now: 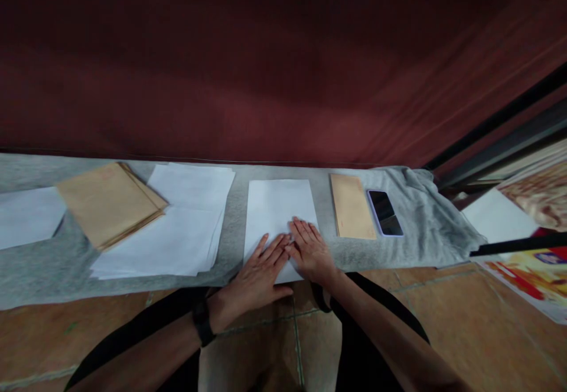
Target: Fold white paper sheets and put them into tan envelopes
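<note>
White paper (279, 209) first, head view: saw it flat approx. ctr of grey cloth-covered table (425, 226), w/ near end by front edge. Couldn't tell if 1 sheet or several. Saw L hand (261, 269) laid palm-down over lower L part of paper, w/ fingers extended & slightly spread. Saw R hand (313, 255) palm-down too, over lower R part, angled in toward L. Read both as released: unclenched, flat on paper, w/ fingers meeting or nearly so; couldn't tell exact contact. Noted dark band (202, 322) round L wrist.

To L of paper, spotted white sheets (190, 232) in uneven pile, w/ brown paper stack (113, 203) askew & partly on top; farther L, white piece (26, 218) cut off by frame. To R, found tan paper stack (353, 206), then phone (386, 213) just beside, w/ dark screen & lilac rim. Behind table, saw dark-red backdrop (266, 85); below, tiled floor (447, 303) & dark-clad legs (381, 303). Far R, glimpsed colourful printed sheet (538, 280), too blurred to read.
</note>
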A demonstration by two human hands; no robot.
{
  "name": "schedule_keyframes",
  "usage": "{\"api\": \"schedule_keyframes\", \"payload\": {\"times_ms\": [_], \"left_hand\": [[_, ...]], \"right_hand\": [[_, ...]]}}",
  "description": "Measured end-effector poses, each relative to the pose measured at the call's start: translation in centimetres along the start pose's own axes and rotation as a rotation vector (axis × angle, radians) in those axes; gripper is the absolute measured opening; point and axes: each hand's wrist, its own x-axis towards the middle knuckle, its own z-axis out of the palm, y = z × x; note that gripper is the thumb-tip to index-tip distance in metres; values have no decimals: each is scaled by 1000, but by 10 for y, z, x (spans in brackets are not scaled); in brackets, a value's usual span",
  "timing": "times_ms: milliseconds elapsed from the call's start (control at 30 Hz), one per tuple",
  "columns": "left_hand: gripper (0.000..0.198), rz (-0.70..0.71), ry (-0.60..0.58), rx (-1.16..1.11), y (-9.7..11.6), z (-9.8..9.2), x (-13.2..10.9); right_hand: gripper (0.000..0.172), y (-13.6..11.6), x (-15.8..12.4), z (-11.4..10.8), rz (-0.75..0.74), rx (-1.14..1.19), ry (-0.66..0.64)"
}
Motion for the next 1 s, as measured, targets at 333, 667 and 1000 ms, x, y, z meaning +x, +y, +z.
{"api": "schedule_keyframes", "payload": {"times_ms": [333,667,1000], "left_hand": [[65,14,8,84,-3,-16,7],[50,-75,-43,-8,-9,-13,19],[56,-290,161,-210,-25,-5,30]], "right_hand": [[56,36,19,-10,230,-32,-24],[56,25,32,-13,194,71,12],[52,-10,20,7,32,16,-29]]}}
